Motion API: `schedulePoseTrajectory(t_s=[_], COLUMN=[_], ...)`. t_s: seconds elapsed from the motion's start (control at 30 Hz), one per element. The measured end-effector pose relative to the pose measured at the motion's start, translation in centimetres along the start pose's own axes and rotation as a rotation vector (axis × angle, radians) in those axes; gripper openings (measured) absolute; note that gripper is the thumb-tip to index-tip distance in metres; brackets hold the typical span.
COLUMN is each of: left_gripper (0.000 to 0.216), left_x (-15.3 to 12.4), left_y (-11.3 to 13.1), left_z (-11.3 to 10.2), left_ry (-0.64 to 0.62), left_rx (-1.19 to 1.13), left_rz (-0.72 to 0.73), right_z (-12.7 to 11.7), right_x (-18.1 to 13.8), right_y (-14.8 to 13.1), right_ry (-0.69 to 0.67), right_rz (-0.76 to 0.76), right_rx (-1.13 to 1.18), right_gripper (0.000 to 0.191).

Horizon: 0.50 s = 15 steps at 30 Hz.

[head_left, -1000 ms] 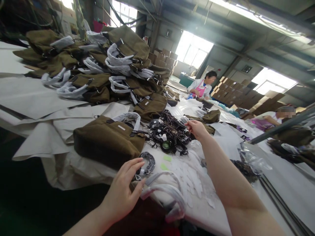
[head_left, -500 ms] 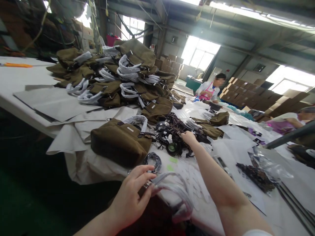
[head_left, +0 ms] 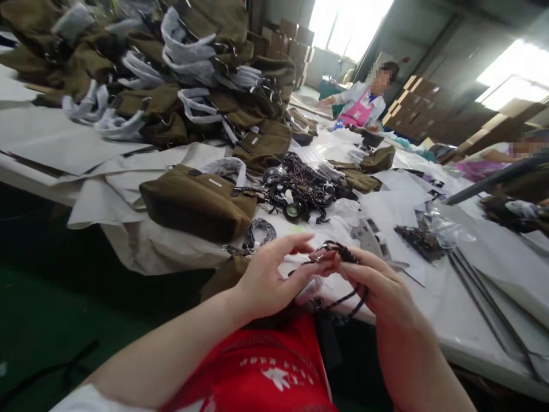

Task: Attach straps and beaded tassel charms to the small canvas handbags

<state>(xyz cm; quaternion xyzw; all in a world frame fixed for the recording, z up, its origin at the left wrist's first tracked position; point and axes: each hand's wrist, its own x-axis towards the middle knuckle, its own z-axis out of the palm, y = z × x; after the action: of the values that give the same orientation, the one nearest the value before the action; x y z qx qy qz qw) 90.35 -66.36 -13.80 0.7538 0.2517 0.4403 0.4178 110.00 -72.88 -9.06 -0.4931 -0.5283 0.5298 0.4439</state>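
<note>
The right hand (head_left: 381, 280), half a second ago out at the heap (head_left: 306, 180) just right of the bag (head_left: 197, 203), has drawn back with a dark cord (head_left: 348, 254) and met the left hand (head_left: 274, 274). That seems to shift the work from picking out to handling the cord with both hands. The cord is now nearer the wearer than the bag and off to its right, above the table (head_left: 433, 320) edge, with a loop hanging under the right hand. The right fingers are bent and pinch the bunched cord, the hand coming in from the lower right. The left hand reaches in with fingers bent and thumb forward, its tips by a metal ring or clip on the cord; whether they grip it I cannot tell. The bag lies tilted on the table, untouched, with a coil (head_left: 261, 232) just beside its near right corner.
</note>
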Motion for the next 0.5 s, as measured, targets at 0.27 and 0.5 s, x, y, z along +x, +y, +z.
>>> schedulePoseTrajectory(t_s=[0.27,0.5], left_gripper=[0.022,0.032], left_x=[-2.5,-4.4], left_y=[-1.9,-2.9], left_z=[2.7,4.2], left_ry=[-0.224,-0.293], left_rx=[-0.381,-0.528], left_rz=[-0.325,-0.632], right_z=[2.0,2.0], right_x=[-4.7,-6.6], right_y=[6.8,9.3], right_ry=[0.145,0.142], right_rz=[0.179,0.167], right_rx=[0.46,0.424], right_gripper=[0.018,0.024])
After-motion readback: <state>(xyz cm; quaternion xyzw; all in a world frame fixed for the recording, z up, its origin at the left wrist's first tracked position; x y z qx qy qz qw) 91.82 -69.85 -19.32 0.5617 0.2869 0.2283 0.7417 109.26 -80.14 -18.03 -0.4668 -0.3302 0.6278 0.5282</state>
